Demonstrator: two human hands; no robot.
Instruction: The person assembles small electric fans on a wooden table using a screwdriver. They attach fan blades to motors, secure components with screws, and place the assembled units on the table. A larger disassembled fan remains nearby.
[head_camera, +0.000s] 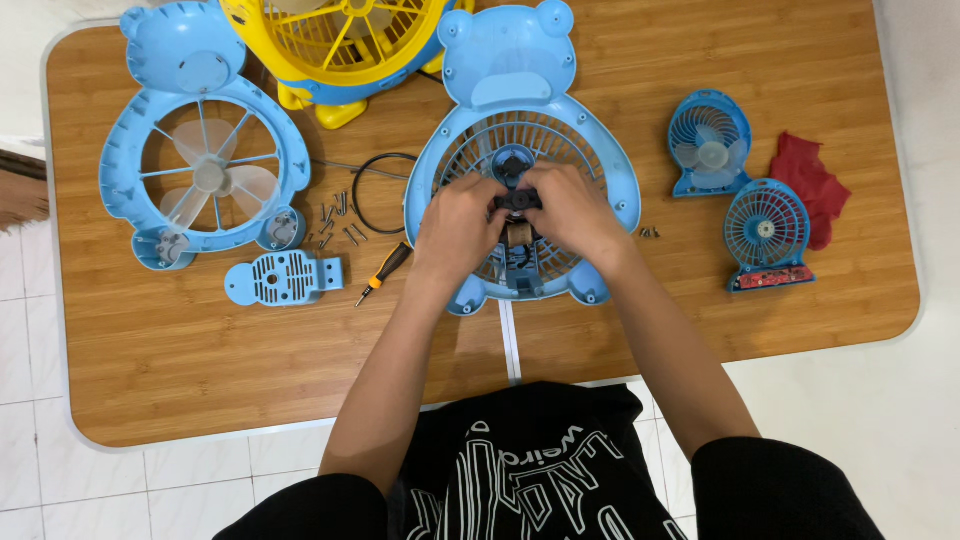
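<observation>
A blue bear-shaped fan shell (510, 70) with a round grille lies flat in the middle of the wooden table (200, 350). Both my hands rest over its grille. My left hand (458, 225) and my right hand (572, 212) pinch a small black motor part (518, 200) between their fingertips at the grille's centre. A brown coil of the motor shows just below it. My fingers hide how the part sits in the shell.
To the left lie a second blue bear shell with clear blades (205, 160), a blue base plate (283, 278), loose screws (338, 222), a black ring (375, 192) and an orange-handled screwdriver (382, 275). A yellow fan (340, 40) stands behind. Two small blue fans (710, 142) (767, 235) and a red cloth (808, 180) lie right.
</observation>
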